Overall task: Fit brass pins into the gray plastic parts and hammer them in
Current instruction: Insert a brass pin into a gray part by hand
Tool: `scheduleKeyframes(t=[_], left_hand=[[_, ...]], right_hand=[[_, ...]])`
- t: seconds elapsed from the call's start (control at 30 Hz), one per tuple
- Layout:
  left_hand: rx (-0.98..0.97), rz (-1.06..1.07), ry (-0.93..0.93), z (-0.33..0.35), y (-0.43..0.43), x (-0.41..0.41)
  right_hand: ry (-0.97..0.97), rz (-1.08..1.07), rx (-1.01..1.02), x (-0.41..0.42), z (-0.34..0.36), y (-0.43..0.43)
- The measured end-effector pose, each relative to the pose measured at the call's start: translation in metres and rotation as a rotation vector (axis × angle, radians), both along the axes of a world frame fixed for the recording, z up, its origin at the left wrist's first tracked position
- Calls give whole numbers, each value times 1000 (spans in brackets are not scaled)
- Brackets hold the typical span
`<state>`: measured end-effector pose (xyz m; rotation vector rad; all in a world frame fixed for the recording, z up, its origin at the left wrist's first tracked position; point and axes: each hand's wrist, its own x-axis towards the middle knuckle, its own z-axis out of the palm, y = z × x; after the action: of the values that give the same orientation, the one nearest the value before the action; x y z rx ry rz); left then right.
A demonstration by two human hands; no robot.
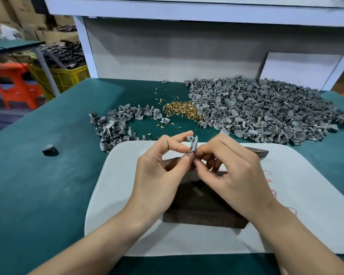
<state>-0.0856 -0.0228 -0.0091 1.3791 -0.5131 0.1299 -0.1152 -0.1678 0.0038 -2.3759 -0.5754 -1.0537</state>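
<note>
1 gray plastic part (193,144) is held up in the air over the far edge of the white mat (298,219), roughly centre of view, standing near upright with its tubular end on top. left hand (159,169): thumb and 2 fingers curled in, pinching the part from its left side; the other fingers are loosely bent. right hand (233,171): fingers curled tight, index and thumb pressed to the part's lower right edge, thumb tip touching the left thumb tip just below the part. cannot tell whether a pin sits between the right fingers.

under both hands, on the mat, lies a dark block (204,213), mostly covered by the wrists; a dark wedge-shaped end (260,151) shows beyond the right hand.

behind the mat, on the green table (44,195): pile of brass pins (180,109) in the middle, with loose pins scattered around it. large heap of gray parts (270,110) to its right, touching the pin pile. smaller heap of gray parts (115,127) to its left, reaching the mat's far left corner. 1 lone gray part (50,149) sits well apart at left.

background: white shelf frame (87,46), yellow crate (67,78), orange stool (14,86).
</note>
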Motion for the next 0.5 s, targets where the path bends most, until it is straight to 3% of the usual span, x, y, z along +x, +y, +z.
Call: scheduleKeyframes(t=[0.27,0.5], left_hand=[[-31,-34,39,-2,-1,0],[28,10,15,-4,0,5]], right_hand=[[63,6,69,0,-1,2],[92,-12,328,3,-3,-3]])
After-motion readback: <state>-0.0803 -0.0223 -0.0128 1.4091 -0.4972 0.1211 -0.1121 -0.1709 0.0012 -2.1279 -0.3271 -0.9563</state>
